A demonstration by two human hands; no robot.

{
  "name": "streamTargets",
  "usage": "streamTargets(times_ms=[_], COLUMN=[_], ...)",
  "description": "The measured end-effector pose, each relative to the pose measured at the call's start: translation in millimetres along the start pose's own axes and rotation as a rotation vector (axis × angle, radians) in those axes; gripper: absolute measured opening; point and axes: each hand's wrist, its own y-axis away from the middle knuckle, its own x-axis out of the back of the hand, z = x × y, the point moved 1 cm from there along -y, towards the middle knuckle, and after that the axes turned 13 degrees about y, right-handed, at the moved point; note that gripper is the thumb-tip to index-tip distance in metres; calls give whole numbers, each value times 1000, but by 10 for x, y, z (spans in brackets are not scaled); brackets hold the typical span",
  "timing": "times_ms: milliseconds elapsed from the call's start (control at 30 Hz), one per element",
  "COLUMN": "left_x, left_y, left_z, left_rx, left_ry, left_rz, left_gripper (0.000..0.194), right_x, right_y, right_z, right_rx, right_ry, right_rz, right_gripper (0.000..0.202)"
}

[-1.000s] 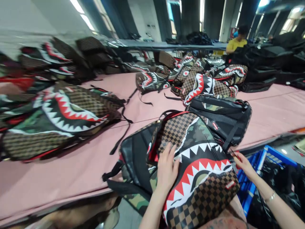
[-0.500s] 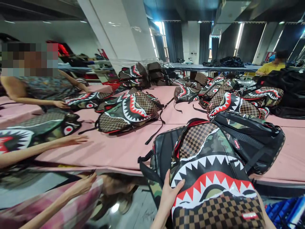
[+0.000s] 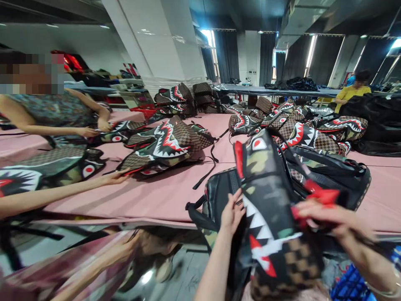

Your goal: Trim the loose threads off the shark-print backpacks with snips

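A shark-mouth backpack (image 3: 272, 209) with camouflage and brown check stands tilted in front of me, partly smeared by motion. My left hand (image 3: 232, 211) grips its left side, thumb and fingers against the edge. On the other side my right hand (image 3: 335, 219) is blurred, its fingers closed at red fabric (image 3: 322, 196) by the bag's opening. A dark, thin shape shows near that palm, too blurred to name. Under and behind the held bag lie another backpack (image 3: 216, 196) with its black back panel showing and a further black-backed one (image 3: 341, 179).
Several matching backpacks (image 3: 166, 146) lie on the pink-covered table (image 3: 175, 200). To the left a co-worker's arm (image 3: 87, 188) reaches to one bag; another person (image 3: 53, 113) handles a bag farther back. Black bags (image 3: 379, 125) are piled at right, blue items (image 3: 351, 280) below.
The held backpack has turned from lying face up to tilted on its side, its camouflage end raised. My right hand has come into view at its right. A co-worker's hand has reached the neighbouring bag.
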Motion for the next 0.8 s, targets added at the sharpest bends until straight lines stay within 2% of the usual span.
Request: streamTargets(times_ms=[33, 100, 200, 300, 367, 467, 533, 633, 667, 733, 800], left_x=[159, 534, 1004, 1181, 1173, 1082, 1026, 988, 979, 945, 878], left_y=[69, 290, 678, 913, 966, 1004, 1049, 1122, 1136, 1148, 1147], left_z=[98, 262, 385, 359, 277, 109, 17, -3, 23, 97, 159], left_rx=[-5, -24, -53, -122, -165, -233, -253, -245, -236, -205, -168], left_ry=[74, 134, 115, 20, -69, -155, -203, -270, -284, -304, -331], left_rz=[41, 159, 264, 327, 403, 440, 431, 440, 442, 439, 436], left_gripper=[44, 43, 45, 50, 52, 55, 54, 55, 56, 58, 56], right_x=[-198, -641, -1287, -1710, -1791, -1673, -1546, -1441, -1441, -1473, -1502], right_y=[-92, -212, -221, -96, -12, 52, 29, -118, -190, -349, -493], right_z=[-29, 5, 236, 465, 539, 537, 518, 568, 604, 665, 658], right_rx=[32, 41, -143, -215, -198, -139, -163, -342, -393, -416, -367], right_ry=[-88, -275, -326, -271, -245, -215, -214, -123, -73, 10, 64], right_rz=[-169, -362, -395, -453, -482, -460, -339, -61, -32, -111, -229], right_gripper=[36, 35, 34, 28, 27, 27, 30, 38, 39, 33, 23])
